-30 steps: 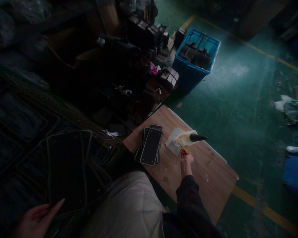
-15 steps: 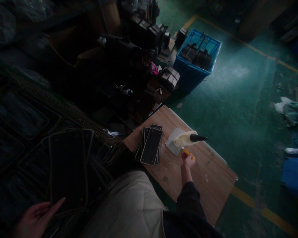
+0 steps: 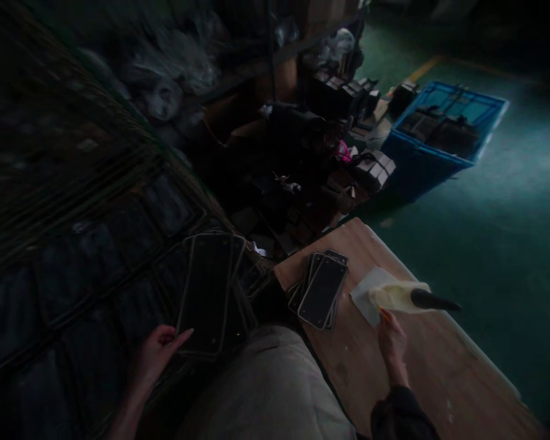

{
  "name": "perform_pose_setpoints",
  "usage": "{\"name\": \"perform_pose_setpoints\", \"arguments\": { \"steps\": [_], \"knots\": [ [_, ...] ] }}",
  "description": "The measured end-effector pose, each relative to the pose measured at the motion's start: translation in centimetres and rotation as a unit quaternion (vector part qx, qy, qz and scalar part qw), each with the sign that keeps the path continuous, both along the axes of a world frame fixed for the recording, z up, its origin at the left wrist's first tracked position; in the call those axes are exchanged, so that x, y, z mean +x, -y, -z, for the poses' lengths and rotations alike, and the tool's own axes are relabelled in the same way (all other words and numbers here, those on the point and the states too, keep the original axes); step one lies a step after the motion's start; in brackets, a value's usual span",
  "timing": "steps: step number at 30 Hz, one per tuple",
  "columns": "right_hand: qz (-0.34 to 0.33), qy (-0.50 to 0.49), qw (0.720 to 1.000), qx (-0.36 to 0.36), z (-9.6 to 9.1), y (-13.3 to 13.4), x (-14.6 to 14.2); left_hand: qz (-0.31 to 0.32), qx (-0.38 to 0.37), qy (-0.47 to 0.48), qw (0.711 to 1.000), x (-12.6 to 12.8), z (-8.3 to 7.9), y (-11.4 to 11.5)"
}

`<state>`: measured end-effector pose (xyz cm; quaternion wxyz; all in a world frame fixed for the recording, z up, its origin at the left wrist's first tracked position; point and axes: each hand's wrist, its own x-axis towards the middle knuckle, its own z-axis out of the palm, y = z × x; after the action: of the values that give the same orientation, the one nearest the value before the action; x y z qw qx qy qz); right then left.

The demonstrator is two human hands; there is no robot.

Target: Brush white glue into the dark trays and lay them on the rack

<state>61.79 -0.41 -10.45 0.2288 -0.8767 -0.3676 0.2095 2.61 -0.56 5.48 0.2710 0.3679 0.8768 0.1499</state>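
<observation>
At the lower left corner of a dark rectangular panel with a pale edge, my left hand is closed, thumb on top. That panel overlaps others beneath it. My right hand is closed around a thin yellow-handled tool; its working tip is hidden. Just beyond the tool, a cream bottle with a long black tip rests on a pale square sheet. Smaller dark panels with pale rims lie in a loose, fanned pile on the wooden board, left of the sheet.
More dark panels lie in rows at left. Dark blocks fill a blue crate on the green floor at the back right. A strapped pale bundle sits beyond the board, with plastic wrap on the shelf behind.
The view has swung left, so the board and crate sit farther right. My left hand stays at the panel's corner; my right hand still holds the yellow tool by the bottle.
</observation>
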Motion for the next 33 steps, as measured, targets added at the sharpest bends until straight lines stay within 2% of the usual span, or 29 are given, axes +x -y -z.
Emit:
{"name": "perform_pose_setpoints", "arguments": {
  "steps": [2, 4, 6, 8, 12, 14, 16, 19, 22, 28, 30, 33],
  "knots": [
    [-0.003, 0.021, 1.000, -0.019, -1.3, -0.1, -0.9, -0.008, 0.025, 0.037, 0.999, 0.2, -0.3, -0.2],
    [0.006, -0.011, 1.000, 0.020, -3.5, -1.0, -2.6, 0.000, 0.059, 0.073, 0.996, -0.1, -0.1, 0.1],
    [0.002, -0.069, 0.993, 0.092, -6.8, -2.7, -5.2, 0.018, 0.083, 0.103, 0.991, -0.7, 0.3, 0.7],
    [-0.033, -0.116, 0.979, 0.162, -10.8, -4.9, -8.8, 0.034, 0.081, 0.131, 0.988, -1.3, 0.6, 1.4],
    [-0.179, -0.185, 0.936, 0.239, -18.3, -8.5, -18.0, 0.044, 0.049, 0.195, 0.979, -2.0, 0.9, 2.1],
    [-0.261, -0.202, 0.910, 0.251, -21.1, -9.5, -23.0, 0.051, 0.028, 0.211, 0.976, -2.3, 0.8, 2.2],
    [-0.360, -0.174, 0.880, 0.255, -23.0, -10.1, -27.7, 0.066, 0.016, 0.227, 0.972, -2.5, 0.8, 2.3],
    [-0.494, -0.103, 0.826, 0.250, -24.7, -11.1, -33.2, 0.066, 0.025, 0.265, 0.962, -2.8, 1.2, 2.7],
    [-0.555, -0.024, 0.797, 0.238, -25.5, -12.4, -36.5, 0.055, 0.042, 0.301, 0.951, -3.0, 1.7, 3.2],
    [-0.581, 0.092, 0.785, 0.197, -25.5, -14.6, -39.3, 0.053, 0.066, 0.337, 0.938, -3.4, 1.7, 3.4],
    [-0.583, 0.111, 0.786, 0.176, -25.2, -14.2, -39.4, 0.052, 0.072, 0.342, 0.935, -3.5, 1.6, 3.4],
    [-0.594, 0.123, 0.782, 0.143, -25.0, -12.2, -39.1, 0.057, 0.083, 0.344, 0.934, -3.7, 1.5, 3.5]
  ]
}}
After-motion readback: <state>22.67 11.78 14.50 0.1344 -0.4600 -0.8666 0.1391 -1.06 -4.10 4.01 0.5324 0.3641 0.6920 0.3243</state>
